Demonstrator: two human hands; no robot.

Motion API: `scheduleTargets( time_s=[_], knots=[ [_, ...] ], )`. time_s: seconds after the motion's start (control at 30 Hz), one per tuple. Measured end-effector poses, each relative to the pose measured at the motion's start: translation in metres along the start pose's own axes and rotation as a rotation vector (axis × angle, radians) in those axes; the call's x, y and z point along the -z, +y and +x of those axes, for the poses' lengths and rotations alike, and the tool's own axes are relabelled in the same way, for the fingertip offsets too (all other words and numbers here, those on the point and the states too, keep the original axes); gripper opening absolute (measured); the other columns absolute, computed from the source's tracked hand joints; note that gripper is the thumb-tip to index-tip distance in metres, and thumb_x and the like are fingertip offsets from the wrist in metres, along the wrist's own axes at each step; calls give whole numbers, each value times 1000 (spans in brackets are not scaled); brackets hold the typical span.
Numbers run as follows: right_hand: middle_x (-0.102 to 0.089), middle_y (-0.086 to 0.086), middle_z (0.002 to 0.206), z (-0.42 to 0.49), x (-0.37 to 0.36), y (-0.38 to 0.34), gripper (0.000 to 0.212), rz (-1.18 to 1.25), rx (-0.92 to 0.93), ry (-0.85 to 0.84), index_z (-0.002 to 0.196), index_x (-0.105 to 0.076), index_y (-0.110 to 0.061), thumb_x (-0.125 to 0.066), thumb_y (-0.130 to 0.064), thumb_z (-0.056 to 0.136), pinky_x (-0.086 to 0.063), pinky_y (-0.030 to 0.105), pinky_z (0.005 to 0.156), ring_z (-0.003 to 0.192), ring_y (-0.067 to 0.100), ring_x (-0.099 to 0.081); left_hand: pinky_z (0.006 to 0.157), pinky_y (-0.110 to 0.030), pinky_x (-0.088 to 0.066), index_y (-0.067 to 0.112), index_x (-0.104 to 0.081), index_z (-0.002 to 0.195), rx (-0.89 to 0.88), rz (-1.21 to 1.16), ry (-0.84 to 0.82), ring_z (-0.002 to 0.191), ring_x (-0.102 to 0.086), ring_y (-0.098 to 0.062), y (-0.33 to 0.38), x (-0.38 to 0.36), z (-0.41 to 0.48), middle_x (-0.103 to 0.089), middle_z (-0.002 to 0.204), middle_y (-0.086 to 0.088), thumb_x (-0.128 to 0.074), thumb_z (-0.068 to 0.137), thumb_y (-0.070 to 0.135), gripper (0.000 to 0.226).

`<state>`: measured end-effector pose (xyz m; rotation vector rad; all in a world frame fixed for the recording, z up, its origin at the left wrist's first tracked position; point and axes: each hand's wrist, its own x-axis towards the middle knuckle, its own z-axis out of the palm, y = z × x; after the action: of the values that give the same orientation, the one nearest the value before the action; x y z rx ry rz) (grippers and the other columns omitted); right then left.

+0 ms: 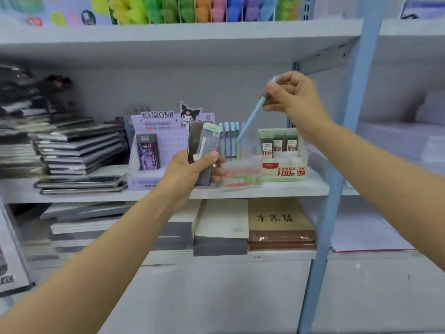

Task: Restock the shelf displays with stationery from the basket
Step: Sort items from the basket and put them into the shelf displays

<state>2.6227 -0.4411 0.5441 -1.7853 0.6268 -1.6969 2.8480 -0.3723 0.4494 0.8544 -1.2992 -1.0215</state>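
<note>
A person restocks a stationery shelf, both bare arms reaching in from the near side. The right hand [292, 98], raised above the middle shelf [277, 190], pinches a pale blue pen [252, 114] between thumb and curled fingers; the pen slants down and to the left, its lower tip dipping into a clear pen display [237, 174] near the shelf's front edge, where other pastel pens [230, 138] stand upright. The left hand [192, 172] is closed around a bundle of slim packets [204, 145], one dark and one clear with a pale green cap, held upright in front of a purple Kuromi display box [166, 131]. Just right of the pen display sits a lead refill display [281, 155] with red and white labels. Stacks of dark notebooks [79, 150] fill the shelf's left end. Coloured highlighters [192, 8] line the shelf above, blurred. No basket is in view.
</note>
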Motion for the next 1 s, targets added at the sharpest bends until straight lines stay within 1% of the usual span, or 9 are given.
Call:
scheduleTargets(
  time_s=[0.17, 0.27, 0.37, 0.43, 0.53, 0.67, 0.8, 0.9, 1.0],
  knots=[
    [-70, 18, 84, 31, -1, 30, 9, -243, -65, -8, 88, -55, -10, -63, -6, 91, -60, 36, 68, 72, 26, -70, 59, -23, -56, 3, -65, 99, -4, 26, 29, 67, -71, -17, 5, 1, 26, -74, 88, -9, -65, 91, 14, 14],
    [-71, 16, 85, 35, -9, 53, 10, -331, -134, -29, 96, -59, -4, -66, -7, 89, -60, 28, 61, 65, 20, -71, 59, -22, -55, 1, -66, 97, 19, 22, 29, 64, -69, -17, -3, 3, 35, -73, 81, -12, -65, 91, 14, 15],
    [-72, 9, 81, 34, -16, 70, 12, -397, -159, -36, 97, -60, -7, -67, -10, 88, -57, 21, 56, 63, 15, -71, 58, -22, -55, 3, -66, 97, 30, 22, 29, 65, -70, -16, -12, 5, 41, -74, 83, -13, -67, 89, 15, 15],
    [-72, 8, 80, 36, -20, 78, 10, -426, -153, -64, 93, -59, -10, -67, -11, 89, -57, 21, 56, 63, 16, -71, 59, -22, -56, 4, -66, 98, 29, 16, 29, 67, -71, -16, -15, 8, 45, -75, 88, -13, -68, 88, 15, 15],
    [-72, 7, 80, 41, -23, 84, 9, -501, -156, -132, 90, -58, -12, -67, -14, 90, -58, 24, 58, 64, 18, -71, 58, -21, -55, 7, -66, 100, 38, 25, 28, 64, -70, -14, -18, 10, 49, -75, 83, -12, -67, 88, 16, 15],
    [-72, 10, 78, 51, -18, 83, 10, -511, -172, -204, 86, -58, -13, -67, -13, 89, -57, 22, 53, 63, 18, -72, 57, -20, -54, 9, -66, 106, 18, 34, 29, 63, -69, -13, -21, 10, 52, -75, 81, -13, -67, 89, 17, 19],
    [-73, 11, 78, 56, -18, 82, 11, -496, -195, -247, 85, -58, -12, -69, -14, 88, -54, 20, 50, 69, 21, -73, 61, -25, -56, 16, -68, 110, -122, 70, -14, 65, -68, -19, -21, 7, 52, -75, 88, -13, -65, 91, 18, 19],
    [-73, 10, 79, 56, -22, 83, 14, -484, -204, -260, 96, -59, -10, -70, -15, 87, -54, 21, 50, 70, 21, -72, 61, -25, -56, 14, -64, 112, -139, 108, -63, 70, -71, -20, -19, 3, 53, -75, 103, -1, -64, 91, 17, 21],
    [-73, 11, 81, 56, -23, 83, 17, -475, -191, -253, 103, -59, -9, -67, -17, 90, -53, 22, 48, 70, 20, -72, 59, -24, -55, 14, -62, 110, -112, 120, -77, 70, -72, -20, -19, 2, 53, -76, 101, -1, -65, 90, 17, 20]
  ],
)
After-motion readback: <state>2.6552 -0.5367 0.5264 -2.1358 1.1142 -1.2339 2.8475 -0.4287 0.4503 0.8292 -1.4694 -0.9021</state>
